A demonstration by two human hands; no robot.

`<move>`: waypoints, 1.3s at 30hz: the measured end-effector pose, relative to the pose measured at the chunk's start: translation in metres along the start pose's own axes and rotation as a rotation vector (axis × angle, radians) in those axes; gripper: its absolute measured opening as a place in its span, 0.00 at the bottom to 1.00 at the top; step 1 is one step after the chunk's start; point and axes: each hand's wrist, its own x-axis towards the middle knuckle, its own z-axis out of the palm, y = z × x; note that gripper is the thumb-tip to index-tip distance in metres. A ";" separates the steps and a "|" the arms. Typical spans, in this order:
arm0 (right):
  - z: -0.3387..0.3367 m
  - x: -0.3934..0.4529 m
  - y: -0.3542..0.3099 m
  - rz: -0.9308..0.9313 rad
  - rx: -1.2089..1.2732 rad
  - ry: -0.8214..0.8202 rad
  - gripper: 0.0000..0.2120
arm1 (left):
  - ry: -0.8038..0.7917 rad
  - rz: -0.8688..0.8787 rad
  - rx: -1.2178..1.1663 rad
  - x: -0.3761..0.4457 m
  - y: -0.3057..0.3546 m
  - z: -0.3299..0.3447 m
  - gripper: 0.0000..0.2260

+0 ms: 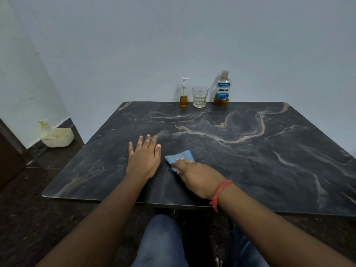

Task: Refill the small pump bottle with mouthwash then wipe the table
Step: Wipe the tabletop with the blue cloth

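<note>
Dark marble table, far edge against a pale wall. Three items in a row at the far edge, right of centre, none touching: one small pump bottle with amber liquid in its lower part, one clear tumbler with a little pale liquid at the bottom, one Listerine mouthwash bottle with amber liquid low in it, cap on.

One blue cloth, folded, lies on the table near the middle of the near half. Right hand presses down on the cloth's near part, fingers stretched over it; cannot tell if any finger curls round the fabric. One red thread band on that wrist. Left hand lies flat on the table just left of the cloth, fingers straight and spread, holding nothing.

Nothing stands between the hands and the three containers.

Off the table: one cream plastic basket on the dark floor by the left wall, one spray bottle with green trigger behind it. Person's jeans-clad knees below the near edge.
</note>
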 end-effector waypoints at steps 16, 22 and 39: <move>-0.013 -0.005 0.041 -0.042 -0.088 0.012 0.23 | 0.023 0.062 0.102 -0.002 0.003 -0.001 0.26; 0.001 0.014 0.045 0.125 -0.175 -0.002 0.25 | -0.021 0.064 0.106 -0.011 0.015 0.003 0.26; 0.002 -0.026 0.039 0.198 -0.200 -0.017 0.30 | 0.031 0.051 0.050 -0.017 0.019 0.001 0.27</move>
